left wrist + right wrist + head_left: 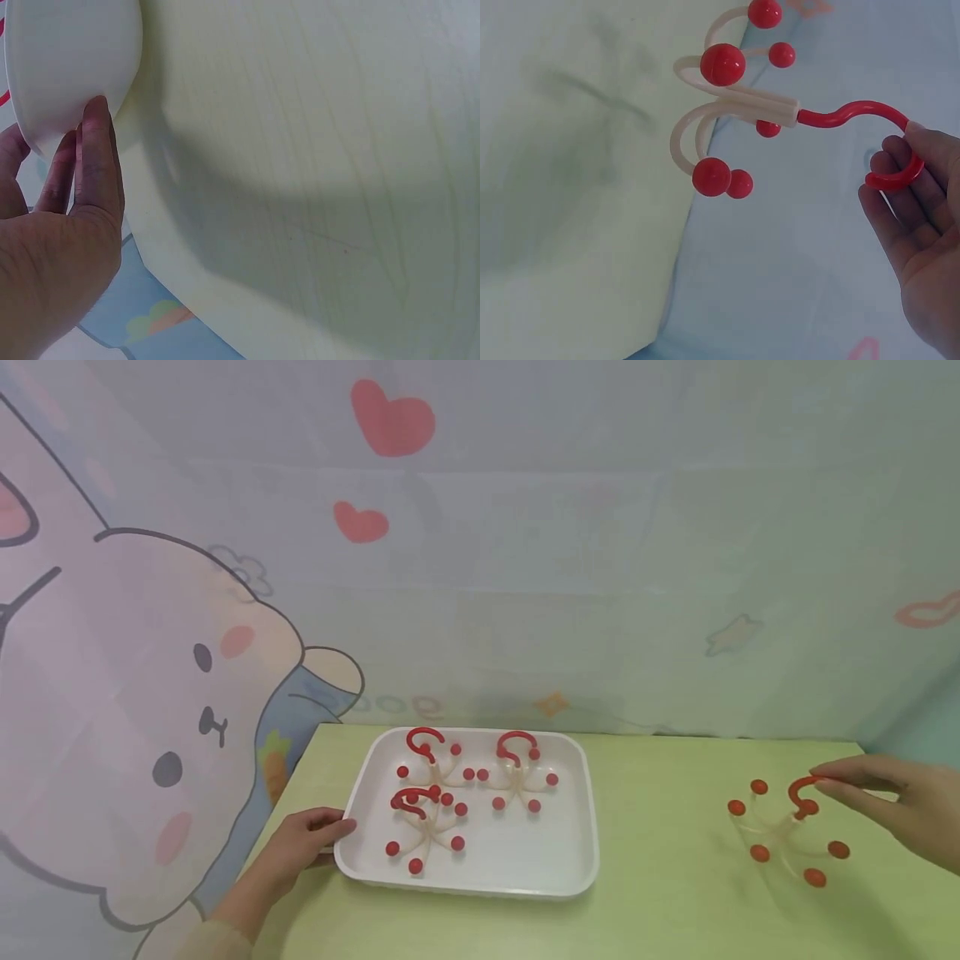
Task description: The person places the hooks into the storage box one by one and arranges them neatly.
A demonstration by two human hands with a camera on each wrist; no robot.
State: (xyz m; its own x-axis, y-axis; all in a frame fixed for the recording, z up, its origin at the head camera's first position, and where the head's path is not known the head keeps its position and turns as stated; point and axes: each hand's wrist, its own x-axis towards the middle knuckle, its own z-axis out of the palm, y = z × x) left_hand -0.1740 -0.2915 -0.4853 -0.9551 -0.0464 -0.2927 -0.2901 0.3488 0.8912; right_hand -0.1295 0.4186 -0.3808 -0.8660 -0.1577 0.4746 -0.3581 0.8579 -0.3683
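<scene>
In the head view my left hand (303, 843) grips the left rim of a white tray (536, 856), thumb on the rim. The left wrist view shows the fingers of the left hand (64, 240) against the tray's outer wall (82, 60). Off to the right, my right hand (900, 802) pinches the red hook end of a multi-arm hanging hook (784, 830). Its cream arms end in red balls and spread above the table, as the right wrist view shows: the hanging hook (765, 107) dangles from the hand (930, 225).
Inside the tray lie three similar hanging hooks: one back left (432, 770), one back right (517, 774), one front left (427, 827). The light green table (660, 827) meets a cloth backdrop (562, 568) printed with a rabbit and hearts.
</scene>
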